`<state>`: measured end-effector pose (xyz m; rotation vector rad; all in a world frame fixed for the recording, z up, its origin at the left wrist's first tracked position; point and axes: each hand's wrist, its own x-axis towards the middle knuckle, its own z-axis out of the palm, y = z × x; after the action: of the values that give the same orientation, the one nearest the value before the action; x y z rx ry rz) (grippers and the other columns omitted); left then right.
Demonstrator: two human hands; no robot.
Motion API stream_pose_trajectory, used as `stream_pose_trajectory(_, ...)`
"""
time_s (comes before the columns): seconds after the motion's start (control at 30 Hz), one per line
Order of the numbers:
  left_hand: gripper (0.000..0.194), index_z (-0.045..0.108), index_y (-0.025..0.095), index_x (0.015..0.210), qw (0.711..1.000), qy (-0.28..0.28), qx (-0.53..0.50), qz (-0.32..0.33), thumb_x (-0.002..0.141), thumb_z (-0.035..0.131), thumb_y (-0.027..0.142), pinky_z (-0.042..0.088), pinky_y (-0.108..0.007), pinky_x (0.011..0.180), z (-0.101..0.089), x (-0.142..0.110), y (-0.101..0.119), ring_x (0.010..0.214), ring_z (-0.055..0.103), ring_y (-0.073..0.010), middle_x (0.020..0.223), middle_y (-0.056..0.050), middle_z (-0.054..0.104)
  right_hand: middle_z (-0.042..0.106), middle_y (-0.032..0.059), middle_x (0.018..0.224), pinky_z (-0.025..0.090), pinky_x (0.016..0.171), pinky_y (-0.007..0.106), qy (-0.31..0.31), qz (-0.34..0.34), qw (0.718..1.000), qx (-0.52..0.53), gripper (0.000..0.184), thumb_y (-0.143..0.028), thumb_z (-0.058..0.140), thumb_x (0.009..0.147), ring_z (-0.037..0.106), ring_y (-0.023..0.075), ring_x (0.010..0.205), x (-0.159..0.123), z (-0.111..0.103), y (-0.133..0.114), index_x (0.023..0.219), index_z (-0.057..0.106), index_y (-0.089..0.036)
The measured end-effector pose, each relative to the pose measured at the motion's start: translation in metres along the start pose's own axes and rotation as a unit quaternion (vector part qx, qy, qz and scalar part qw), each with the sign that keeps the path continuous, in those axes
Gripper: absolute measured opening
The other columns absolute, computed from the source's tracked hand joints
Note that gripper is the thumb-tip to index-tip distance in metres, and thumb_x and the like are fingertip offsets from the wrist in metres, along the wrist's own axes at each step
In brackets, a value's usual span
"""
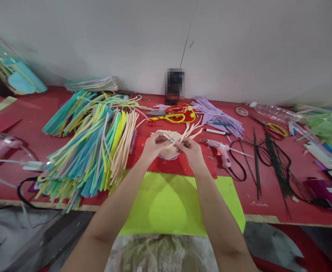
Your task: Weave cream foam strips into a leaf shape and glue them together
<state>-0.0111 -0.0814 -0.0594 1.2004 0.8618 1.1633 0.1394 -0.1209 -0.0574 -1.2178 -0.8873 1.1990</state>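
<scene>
A cream piece of closely laid pipe cleaners [168, 154] lies on a red sheet [202, 166], with a lilac edge showing below it. My left hand [154, 145] is closed at its left side, thumb and fingers pinched on a thin cream pipe cleaner. From the right, my right hand [192, 149] meets it fingertip to fingertip, also pinching cream pipe cleaner. Loose cream ends [193, 129] fan out behind the right hand. The small spot between the fingertips is too blurred to make out fully.
Left lies a big heap of coloured pipe cleaners [89, 151]. Behind are scissors [180, 116] and lilac pipe cleaners [219, 115]. A pink glue gun [224, 153] with a black cord and dark green wires [276, 162] lies right. A yellow-green sheet [168, 204] overhangs the front edge.
</scene>
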Motion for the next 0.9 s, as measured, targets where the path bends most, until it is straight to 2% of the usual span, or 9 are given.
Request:
stream_pose_trajectory(0.17, 0.016, 0.062, 0.021, 0.077, 1.0, 0.018, 0.003, 0.007, 0.064, 0.072, 0.02, 0.048, -0.029, 0.076, 0.004, -0.002, -0.004, 0.077, 0.065, -0.0163, 0.076, 0.001, 0.067, 0.068, -0.0034, 0.067, 0.053, 0.059, 0.025, 0.024, 0.035, 0.997, 0.065, 0.038, -0.044, 0.082, 0.052, 0.059, 0.0107, 0.056, -0.002, 0.005, 0.004, 0.071, 0.057, -0.023)
stream_pose_trajectory(0.27, 0.017, 0.061, 0.021, 0.077, 1.0, 0.022, 0.0, -0.006, 0.064, 0.071, 0.018, 0.049, -0.028, 0.073, 0.004, -0.002, -0.003, 0.073, 0.064, -0.0154, 0.073, 0.001, 0.067, 0.068, -0.003, 0.071, 0.05, 0.056, 0.023, 0.02, 0.055, 0.993, 0.1, 0.035, -0.044, 0.08, 0.056, 0.059, 0.0103, 0.059, -0.005, 0.007, 0.004, 0.072, 0.056, -0.023)
stream_pose_trajectory(0.4, 0.019, 0.06, 0.019, 0.077, 1.0, -0.003, -0.001, -0.019, 0.062, 0.073, 0.019, 0.049, -0.028, 0.073, -0.002, 0.0, 0.0, 0.073, 0.063, -0.0144, 0.074, 0.001, 0.066, 0.056, -0.0053, 0.061, 0.04, 0.046, 0.02, 0.008, 0.039, 0.997, 0.059, 0.026, -0.046, 0.073, 0.068, 0.05, 0.0082, 0.053, -0.007, 0.004, -0.003, 0.072, 0.061, -0.023)
stream_pose_trajectory(0.53, 0.026, 0.058, 0.018, 0.079, 0.997, -0.056, 0.014, -0.044, 0.06, 0.075, 0.02, 0.05, -0.028, 0.072, -0.011, 0.001, 0.0, 0.072, 0.062, -0.0136, 0.073, 0.002, 0.063, 0.045, -0.0076, 0.054, 0.035, 0.045, 0.02, -0.006, 0.028, 0.999, 0.034, 0.027, -0.044, 0.074, 0.065, 0.038, 0.0059, 0.047, -0.004, -0.002, -0.008, 0.071, 0.06, -0.021)
stream_pose_trajectory(0.63, 0.028, 0.056, 0.017, 0.082, 0.995, -0.062, 0.026, -0.071, 0.061, 0.074, 0.021, 0.05, -0.028, 0.072, -0.017, -0.002, -0.002, 0.073, 0.062, -0.0134, 0.073, 0.002, 0.062, 0.049, -0.0069, 0.056, 0.036, 0.046, 0.02, -0.025, 0.057, 0.998, 0.017, 0.032, -0.043, 0.077, 0.061, 0.042, 0.0059, 0.049, -0.004, -0.008, -0.008, 0.07, 0.057, -0.02)
stream_pose_trajectory(0.8, 0.033, 0.053, 0.019, 0.093, 0.993, -0.053, 0.056, -0.093, 0.065, 0.071, 0.02, 0.049, -0.027, 0.073, -0.022, -0.017, -0.001, 0.071, 0.062, -0.013, 0.07, 0.004, 0.061, 0.059, -0.0025, 0.061, 0.038, 0.045, 0.02, -0.061, 0.08, 0.994, -0.052, 0.032, -0.045, 0.074, 0.064, 0.051, 0.0086, 0.054, -0.014, -0.017, -0.005, 0.068, 0.057, -0.018)
stream_pose_trajectory(0.9, 0.031, 0.053, 0.019, 0.094, 0.994, -0.019, 0.053, -0.093, 0.068, 0.069, 0.022, 0.048, -0.027, 0.074, -0.02, -0.03, -0.001, 0.071, 0.062, -0.0125, 0.071, 0.004, 0.061, 0.062, -0.0008, 0.064, 0.04, 0.043, 0.02, -0.066, 0.104, 0.992, -0.039, 0.031, -0.045, 0.073, 0.066, 0.055, 0.0098, 0.056, -0.02, -0.02, -0.003, 0.069, 0.059, -0.018)
